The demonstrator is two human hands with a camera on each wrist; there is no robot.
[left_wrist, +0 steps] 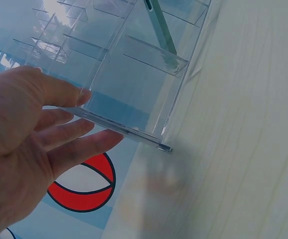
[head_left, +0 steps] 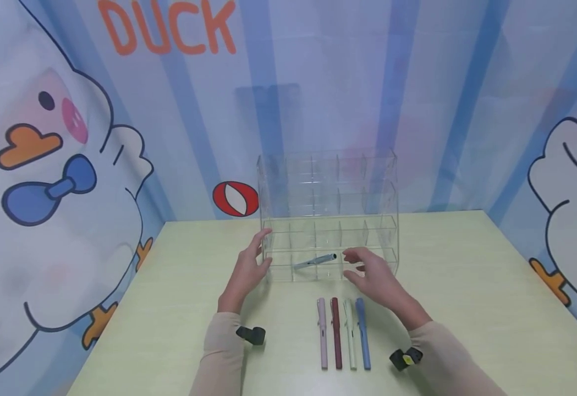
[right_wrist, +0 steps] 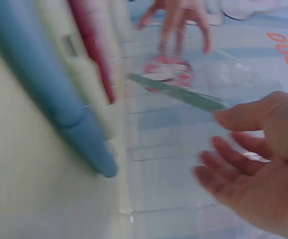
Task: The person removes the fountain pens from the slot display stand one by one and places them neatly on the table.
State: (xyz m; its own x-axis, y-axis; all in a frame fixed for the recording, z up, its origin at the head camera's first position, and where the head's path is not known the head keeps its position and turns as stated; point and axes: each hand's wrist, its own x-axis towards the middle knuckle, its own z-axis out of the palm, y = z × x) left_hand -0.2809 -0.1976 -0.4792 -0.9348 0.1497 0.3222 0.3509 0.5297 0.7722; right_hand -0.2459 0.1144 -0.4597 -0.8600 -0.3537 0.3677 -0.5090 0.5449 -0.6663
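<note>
A clear acrylic rack (head_left: 328,223) with rows of small compartments stands on the table. My left hand (head_left: 248,270) holds its left side panel, thumb on the inner side and fingers outside, as the left wrist view (left_wrist: 39,129) shows. A grey-green pen (head_left: 315,260) lies slanted across the rack's lowest row, its dark-tipped end raised to the right. Just right of that end is my right hand (head_left: 374,275), fingers loosely bent and apart, holding nothing. In the right wrist view, the thumb comes very near the pen (right_wrist: 184,94); whether they touch I cannot tell.
Before the rack lie a lilac pen (head_left: 323,333), a dark red pen (head_left: 336,333), a pale green pen (head_left: 350,333) and a blue pen (head_left: 363,333), side by side on the pale table (head_left: 169,319). A printed curtain (head_left: 328,82) hangs behind.
</note>
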